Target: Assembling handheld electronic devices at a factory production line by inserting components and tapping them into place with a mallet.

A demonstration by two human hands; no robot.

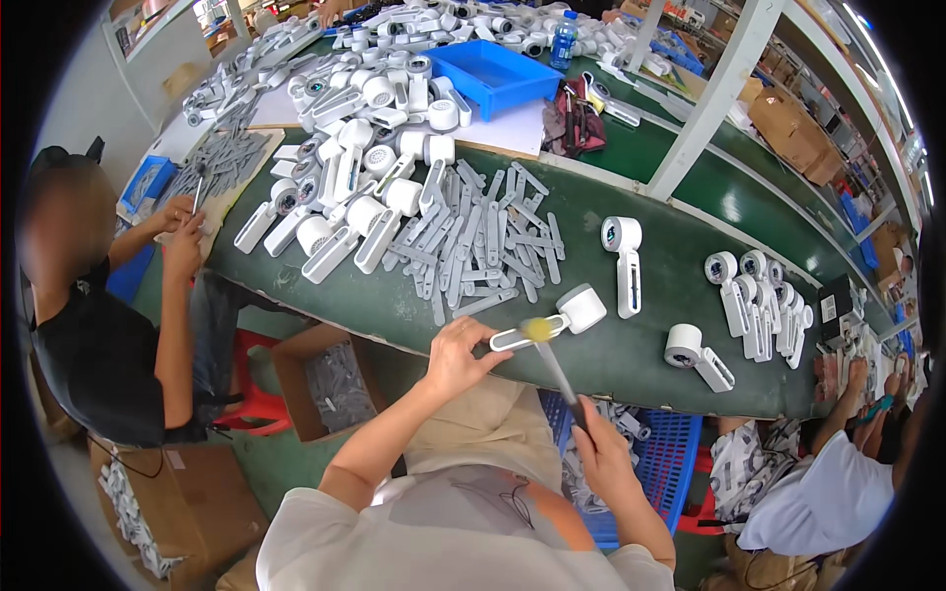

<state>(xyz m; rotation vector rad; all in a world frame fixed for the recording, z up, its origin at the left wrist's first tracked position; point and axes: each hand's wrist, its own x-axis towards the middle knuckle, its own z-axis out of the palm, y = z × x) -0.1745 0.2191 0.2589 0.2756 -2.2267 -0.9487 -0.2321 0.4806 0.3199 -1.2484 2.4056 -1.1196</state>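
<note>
My left hand (458, 355) is closed on the handle end of a white handheld fan (581, 308), which lies at the table's near edge with its round head to the right. In my right hand (603, 455) is a small hammer (560, 376) with a yellow head and a dark grip. The hammer's head is over the fan's handle; whether it touches cannot be told. Just beyond my left hand spreads a pile of grey plastic strips (473, 236). Two more white fans lie to the right, one farther off (628, 266) and one nearer (698, 357).
A heap of white fans (365, 177) covers the table's far left, beside a blue tray (493, 84) and a bottle (564, 41). More fans (759, 300) are grouped right. Below are a blue basket (680, 463) and a cardboard box (296, 384). Co-workers sit on both sides.
</note>
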